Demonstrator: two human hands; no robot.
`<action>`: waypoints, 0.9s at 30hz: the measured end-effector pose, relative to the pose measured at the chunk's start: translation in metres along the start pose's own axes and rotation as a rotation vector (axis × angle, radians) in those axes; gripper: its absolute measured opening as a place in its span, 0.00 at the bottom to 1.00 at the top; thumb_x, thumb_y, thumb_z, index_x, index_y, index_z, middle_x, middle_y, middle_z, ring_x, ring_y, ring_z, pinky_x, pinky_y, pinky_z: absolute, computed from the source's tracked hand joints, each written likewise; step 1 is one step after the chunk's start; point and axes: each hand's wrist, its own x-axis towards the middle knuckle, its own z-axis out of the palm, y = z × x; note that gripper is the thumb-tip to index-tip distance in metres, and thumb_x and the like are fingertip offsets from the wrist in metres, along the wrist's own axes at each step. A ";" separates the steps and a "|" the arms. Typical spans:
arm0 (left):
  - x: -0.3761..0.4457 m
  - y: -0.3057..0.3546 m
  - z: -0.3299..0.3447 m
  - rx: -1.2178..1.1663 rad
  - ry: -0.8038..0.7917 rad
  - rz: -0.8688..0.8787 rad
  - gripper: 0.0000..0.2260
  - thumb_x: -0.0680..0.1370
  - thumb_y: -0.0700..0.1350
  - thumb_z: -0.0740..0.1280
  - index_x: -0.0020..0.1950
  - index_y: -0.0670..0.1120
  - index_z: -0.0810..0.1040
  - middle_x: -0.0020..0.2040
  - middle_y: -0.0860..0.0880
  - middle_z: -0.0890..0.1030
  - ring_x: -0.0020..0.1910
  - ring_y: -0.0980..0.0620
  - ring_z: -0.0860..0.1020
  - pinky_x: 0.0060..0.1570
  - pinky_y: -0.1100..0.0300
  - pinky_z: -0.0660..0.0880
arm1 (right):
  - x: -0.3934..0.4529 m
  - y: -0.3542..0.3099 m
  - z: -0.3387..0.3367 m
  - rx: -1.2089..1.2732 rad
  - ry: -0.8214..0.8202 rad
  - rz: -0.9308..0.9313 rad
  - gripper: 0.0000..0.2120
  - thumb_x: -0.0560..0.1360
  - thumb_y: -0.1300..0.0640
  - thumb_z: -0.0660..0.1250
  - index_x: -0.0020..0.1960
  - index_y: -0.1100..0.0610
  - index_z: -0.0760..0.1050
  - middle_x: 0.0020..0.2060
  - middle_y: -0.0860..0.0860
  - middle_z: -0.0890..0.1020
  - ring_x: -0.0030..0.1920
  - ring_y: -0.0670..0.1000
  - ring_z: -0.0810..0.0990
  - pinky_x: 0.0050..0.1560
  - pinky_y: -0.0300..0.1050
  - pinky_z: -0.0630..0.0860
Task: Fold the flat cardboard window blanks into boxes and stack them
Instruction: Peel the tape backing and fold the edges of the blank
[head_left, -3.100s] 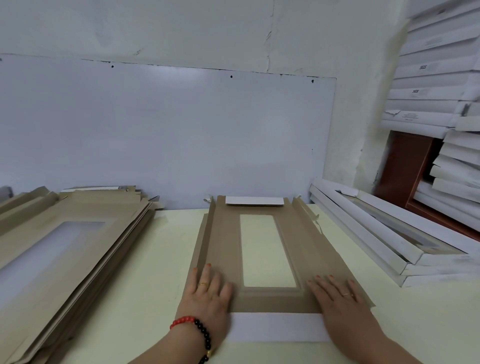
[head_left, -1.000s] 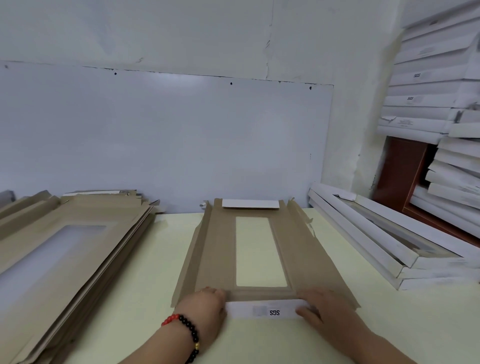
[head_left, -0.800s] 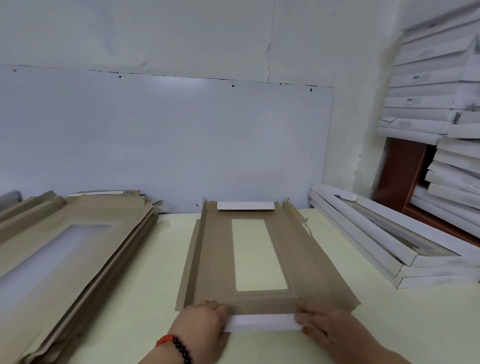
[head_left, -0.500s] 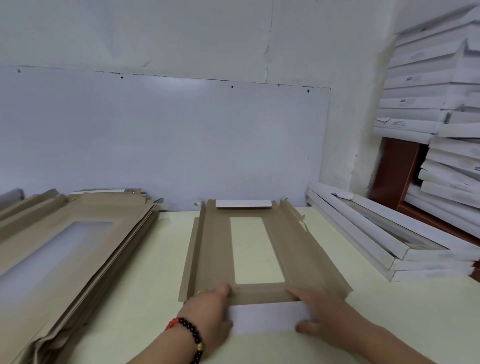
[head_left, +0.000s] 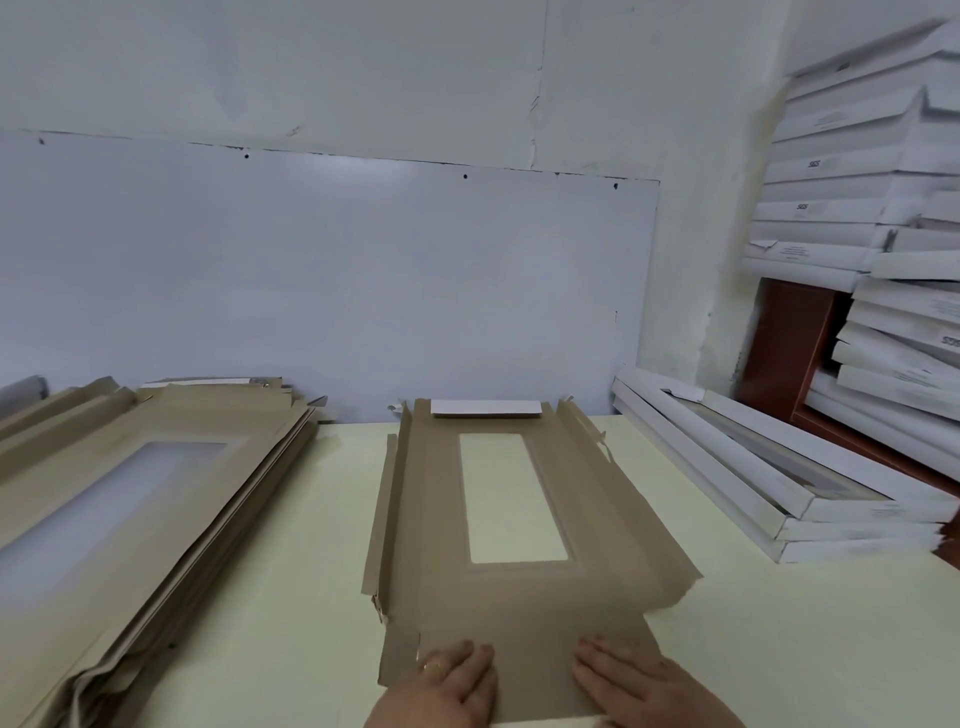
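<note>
both hands (head_left: 545, 686) flat on blank's (head_left: 436, 525) near flap — table (head_left: 291, 597) around.

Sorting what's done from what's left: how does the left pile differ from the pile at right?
The left pile is brown, flat, unfolded blanks; the right pile is white, folded boxes with raised walls. The left pile holds many thin sheets; the right pile only a few boxes. Both have rectangular windows.

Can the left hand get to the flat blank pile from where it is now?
Probably yes. The left hand lies flat on the blank's near flap, holding nothing, and only bare table lies between it and the pile of flat blanks on that side.
</note>
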 end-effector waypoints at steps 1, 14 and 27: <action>-0.001 -0.002 0.004 0.025 0.084 -0.007 0.31 0.83 0.52 0.43 0.40 0.62 0.85 0.46 0.64 0.83 0.42 0.63 0.82 0.55 0.60 0.71 | -0.001 0.001 0.001 -0.055 0.036 -0.005 0.25 0.84 0.52 0.37 0.78 0.60 0.49 0.77 0.51 0.55 0.76 0.44 0.52 0.66 0.33 0.59; 0.030 -0.078 -0.035 -0.850 0.153 -0.977 0.33 0.74 0.53 0.70 0.75 0.46 0.60 0.68 0.49 0.73 0.65 0.43 0.70 0.63 0.50 0.70 | 0.030 0.070 -0.027 0.845 0.058 1.220 0.33 0.74 0.56 0.71 0.75 0.58 0.62 0.56 0.51 0.78 0.57 0.52 0.76 0.59 0.48 0.69; 0.068 -0.072 -0.003 -0.635 -0.129 -0.864 0.08 0.77 0.46 0.59 0.54 0.51 0.72 0.54 0.48 0.72 0.59 0.46 0.70 0.57 0.56 0.72 | 0.060 0.058 -0.007 0.450 -0.323 0.808 0.24 0.72 0.43 0.64 0.67 0.46 0.70 0.60 0.44 0.71 0.62 0.49 0.66 0.60 0.41 0.67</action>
